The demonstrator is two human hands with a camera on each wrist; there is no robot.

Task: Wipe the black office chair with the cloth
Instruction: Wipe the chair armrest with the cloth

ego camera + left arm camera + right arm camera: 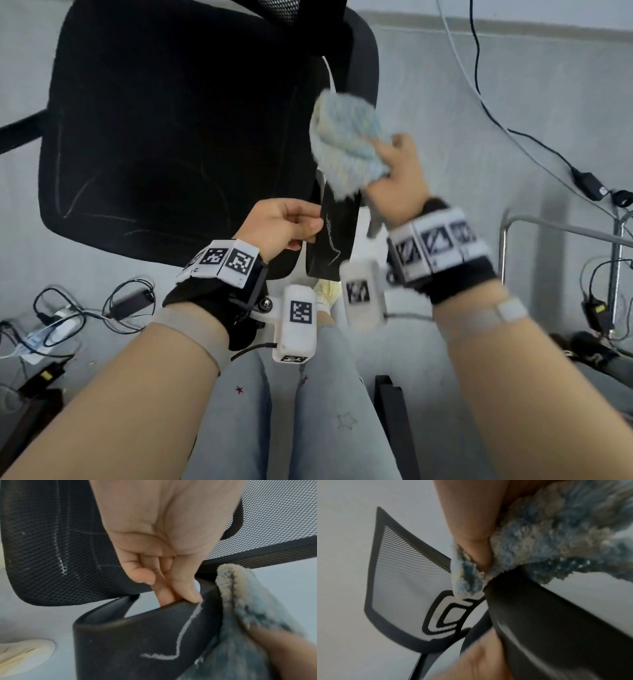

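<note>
The black office chair [178, 130] stands on the pale floor [479, 102] in front of the person, its broad seat filling the upper left of the head view and its mesh backrest [406, 577] rising behind. The left hand [279, 224] pinches the near end of the chair's armrest [337, 236], thumb [187, 588] on top and a finger beneath the rim, as the left wrist view shows; the other fingers are curled in toward the palm. A thin white scuff line [187, 626] wanders across the armrest's dark top. The right hand [399, 178] grips a bunched cloth [346, 140], fluffy and pale blue with off-white patches, and holds it against the armrest just beyond the left hand; in the right wrist view the thumb [474, 534] is sunk into the pile and the wad sits on the armrest's upper edge. The two hands are close together, on neighbouring parts of the same armrest, not touching each other. Both wrists carry black straps with white marker blocks [222, 260]. Below, the person's legs in light jeans [329, 411] with small star prints point toward the chair. Black cables and adapters [82, 308] lie tangled on the floor at the left, more wiring [534, 144] runs along the right, and a metal frame [561, 226] stands near the right edge.
</note>
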